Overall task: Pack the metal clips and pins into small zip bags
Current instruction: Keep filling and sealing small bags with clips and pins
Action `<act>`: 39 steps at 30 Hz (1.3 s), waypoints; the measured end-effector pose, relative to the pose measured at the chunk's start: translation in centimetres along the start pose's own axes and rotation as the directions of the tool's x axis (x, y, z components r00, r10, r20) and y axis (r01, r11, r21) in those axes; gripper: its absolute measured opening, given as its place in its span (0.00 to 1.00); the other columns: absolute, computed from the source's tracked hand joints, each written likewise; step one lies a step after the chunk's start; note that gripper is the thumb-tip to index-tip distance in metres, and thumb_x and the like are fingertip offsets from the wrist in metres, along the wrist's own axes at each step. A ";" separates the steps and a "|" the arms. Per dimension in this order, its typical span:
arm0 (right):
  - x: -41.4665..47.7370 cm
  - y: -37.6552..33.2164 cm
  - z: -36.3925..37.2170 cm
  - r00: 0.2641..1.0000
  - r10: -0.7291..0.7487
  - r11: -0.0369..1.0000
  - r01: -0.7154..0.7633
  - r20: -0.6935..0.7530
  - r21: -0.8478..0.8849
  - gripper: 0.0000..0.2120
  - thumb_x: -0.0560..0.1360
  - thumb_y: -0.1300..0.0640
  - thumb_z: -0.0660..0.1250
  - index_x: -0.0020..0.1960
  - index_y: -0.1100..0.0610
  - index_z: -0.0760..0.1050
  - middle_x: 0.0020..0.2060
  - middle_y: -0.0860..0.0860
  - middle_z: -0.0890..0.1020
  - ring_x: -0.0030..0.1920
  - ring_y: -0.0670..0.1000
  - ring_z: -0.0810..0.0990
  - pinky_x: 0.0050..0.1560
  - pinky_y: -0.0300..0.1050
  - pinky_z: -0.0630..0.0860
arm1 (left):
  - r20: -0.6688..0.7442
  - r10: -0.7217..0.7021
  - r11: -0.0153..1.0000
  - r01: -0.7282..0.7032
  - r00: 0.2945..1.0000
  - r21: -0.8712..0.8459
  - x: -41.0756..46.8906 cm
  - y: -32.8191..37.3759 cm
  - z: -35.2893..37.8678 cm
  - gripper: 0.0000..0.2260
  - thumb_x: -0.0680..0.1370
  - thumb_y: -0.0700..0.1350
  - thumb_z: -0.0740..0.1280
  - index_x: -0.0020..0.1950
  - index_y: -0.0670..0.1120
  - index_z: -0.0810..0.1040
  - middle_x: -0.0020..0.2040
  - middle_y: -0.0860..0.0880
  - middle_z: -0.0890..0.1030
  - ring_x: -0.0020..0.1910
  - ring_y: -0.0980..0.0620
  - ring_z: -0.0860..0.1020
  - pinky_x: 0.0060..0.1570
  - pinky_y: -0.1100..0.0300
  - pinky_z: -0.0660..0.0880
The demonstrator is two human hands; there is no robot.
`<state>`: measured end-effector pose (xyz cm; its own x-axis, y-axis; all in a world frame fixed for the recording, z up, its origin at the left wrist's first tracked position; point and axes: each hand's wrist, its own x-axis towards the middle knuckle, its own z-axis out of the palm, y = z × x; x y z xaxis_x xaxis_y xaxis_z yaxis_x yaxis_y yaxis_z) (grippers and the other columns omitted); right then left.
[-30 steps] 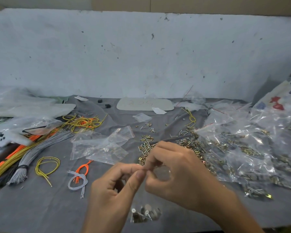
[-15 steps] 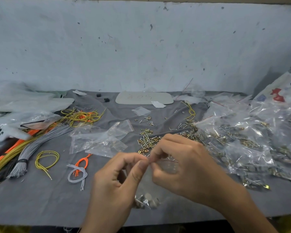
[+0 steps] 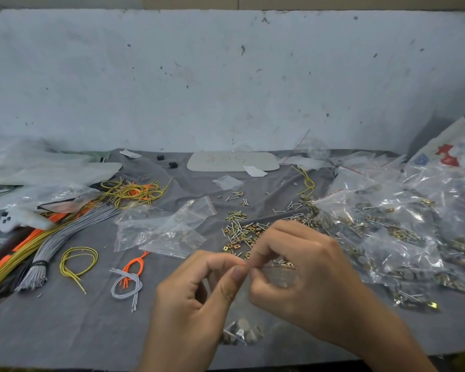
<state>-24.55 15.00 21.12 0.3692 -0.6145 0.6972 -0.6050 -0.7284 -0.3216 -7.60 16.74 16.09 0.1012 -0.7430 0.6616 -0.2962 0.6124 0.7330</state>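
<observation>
A scuffed, pale wall point(image 3: 226, 76) is seen behind a table point(image 3: 51, 331) draped in grey cloth. Near the middle of the table's front edge, a small zip bag point(image 3: 240, 331) is held up by its mouth. The top is pinched between thumb and forefinger of the left hand point(image 3: 196, 299), and the same strip is nipped by the curled fingers of the right hand point(image 3: 306, 277), the two pinches nearly touching. A small load of clips, pins and what appear to be round discs is gathered in the bag's bottom, low over the cloth.

Loose metal clips and pins point(image 3: 242, 232) are scattered just behind the hands, towards the table's centre. Empty zip bags point(image 3: 167, 226) lie to the left of that scatter, and a heap of filled bags point(image 3: 400, 237) is piled along the right edge. A grey wire bundle point(image 3: 65, 237) is laid towards the left edge.

The step is judged to be the closing of the zip strip. Whether the strip is already pressed shut cannot be told, since it is covered by the fingers.

If part of the strip is left unpressed, the contents could be spilled once the bag is tossed on the heap. The thin film could be pierced by the pin points if it is squeezed low down. Should the grip be lost, the bag could drop over the nearby front edge.
</observation>
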 end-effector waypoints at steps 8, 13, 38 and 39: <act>-1.1 2.0 -1.2 0.997 0.078 0.996 -0.079 0.007 0.052 0.01 0.67 0.53 0.67 0.37 0.49 0.76 0.35 0.40 0.78 0.39 0.42 0.77 0.42 0.34 0.71 | -0.089 -0.007 0.999 0.012 0.996 0.050 0.3 -0.3 -1.1 0.07 0.73 0.60 0.70 0.46 0.59 0.84 0.30 0.55 0.73 0.26 0.64 0.64 0.26 0.69 0.61; -2.0 3.2 -1.6 0.992 0.122 0.992 -0.121 -0.016 0.041 0.02 0.67 0.52 0.67 0.36 0.49 0.76 0.34 0.40 0.78 0.37 0.41 0.77 0.41 0.29 0.68 | -0.071 -0.037 0.997 0.041 0.997 0.067 0.2 -0.3 -1.2 0.09 0.74 0.61 0.70 0.47 0.59 0.84 0.30 0.52 0.73 0.26 0.63 0.65 0.26 0.68 0.61; -8.1 10.9 -2.3 0.732 0.668 0.595 -0.633 0.132 0.495 0.09 0.76 0.46 0.70 0.44 0.51 0.81 0.33 0.52 0.82 0.29 0.50 0.80 0.25 0.40 0.72 | 0.011 -0.382 0.915 0.379 0.924 -0.135 1.0 -5.9 3.7 0.08 0.70 0.51 0.70 0.46 0.62 0.85 0.37 0.50 0.84 0.29 0.56 0.77 0.23 0.67 0.72; -7.2 12.5 -3.8 0.720 0.689 0.602 -0.634 0.085 0.485 0.10 0.76 0.45 0.70 0.44 0.51 0.81 0.33 0.51 0.82 0.29 0.50 0.80 0.25 0.39 0.72 | 0.000 -0.400 0.910 0.397 0.917 -0.119 1.0 -6.6 3.4 0.08 0.72 0.49 0.71 0.46 0.62 0.85 0.37 0.50 0.84 0.30 0.57 0.77 0.23 0.67 0.72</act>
<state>-37.42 11.42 14.50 -0.0913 -0.9699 0.2258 -0.2564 -0.1962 -0.9465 -8.77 11.01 11.35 0.2108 -0.9260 0.3132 -0.1162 0.2944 0.9486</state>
